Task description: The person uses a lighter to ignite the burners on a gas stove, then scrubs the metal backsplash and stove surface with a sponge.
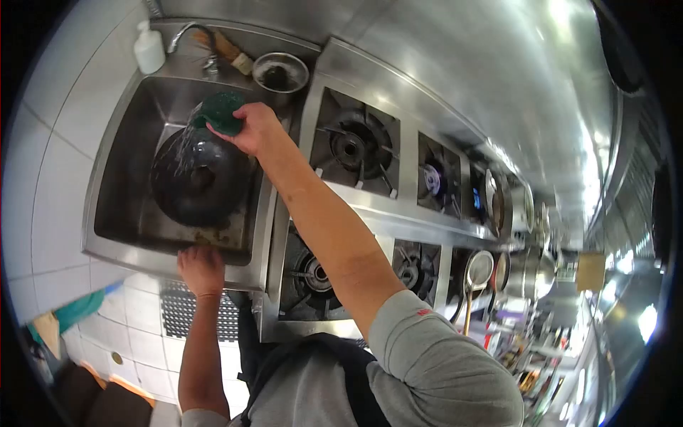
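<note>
My right hand (pixel 250 129) is closed on a green scouring pad (pixel 220 112), held below the faucet (pixel 206 50). Water runs off the pad in thin streams onto a dark round wok (pixel 192 186) lying in the metal sink (pixel 114 153). Whether the wok faces up or down is hard to tell. At the sink's near edge, my left hand (pixel 200 272) has its fingers curled on the rim, their tips blurred.
A white pump bottle (pixel 149 48), a brush (pixel 231 53) and a metal bowl (pixel 281 72) stand behind the sink. Right of it are gas burners (pixel 352 144), one with a blue flame (pixel 431 178). Farther right are a strainer (pixel 479 269) and pots (pixel 532 274).
</note>
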### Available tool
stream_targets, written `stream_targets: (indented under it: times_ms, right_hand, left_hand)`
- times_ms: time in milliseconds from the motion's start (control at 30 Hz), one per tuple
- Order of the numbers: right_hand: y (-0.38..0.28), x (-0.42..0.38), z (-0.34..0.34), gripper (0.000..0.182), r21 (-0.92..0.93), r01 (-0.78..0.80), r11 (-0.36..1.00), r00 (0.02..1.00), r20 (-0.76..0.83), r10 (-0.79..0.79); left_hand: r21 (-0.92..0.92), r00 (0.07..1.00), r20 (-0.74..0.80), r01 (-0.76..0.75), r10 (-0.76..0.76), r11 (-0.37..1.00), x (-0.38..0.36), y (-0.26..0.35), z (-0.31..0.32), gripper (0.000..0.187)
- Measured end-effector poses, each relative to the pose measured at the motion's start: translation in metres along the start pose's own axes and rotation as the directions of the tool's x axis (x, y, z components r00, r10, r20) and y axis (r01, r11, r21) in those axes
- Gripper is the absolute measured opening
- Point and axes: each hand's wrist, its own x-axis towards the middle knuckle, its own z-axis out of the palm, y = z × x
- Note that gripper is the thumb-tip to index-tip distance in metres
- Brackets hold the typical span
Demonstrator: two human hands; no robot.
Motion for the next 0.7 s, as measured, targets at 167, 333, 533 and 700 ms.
stream_targets:
  times_ms: [167,333,533,700]
  right_hand:
    - [-0.077,-0.123,-0.051,0.050,-0.064,0.251,0.966,0.966,0.087,-0.245]
    - [-0.174,-0.278,-0.134,0.043,-0.567,0.511,0.646,0.722,-0.126,-0.681]
    - [-0.224,-0.337,-0.258,0.036,-0.900,-0.273,-0.339,0.336,0.241,-0.910]
    - [-0.172,-0.344,-0.287,0.060,-0.719,-0.515,-0.467,0.601,0.085,-0.795]
  left_hand:
    - [-0.087,1.000,0.009,0.012,-0.011,0.996,-0.001,-0.010,0.010,0.021]
    - [-0.820,0.911,0.411,0.350,0.041,0.453,0.054,0.088,-0.018,0.059]
    - [-0.533,0.881,0.449,0.131,0.148,0.836,0.097,0.193,-0.035,0.077]
    - [-0.289,0.893,0.441,0.046,0.091,0.956,0.106,0.204,0.020,0.073]
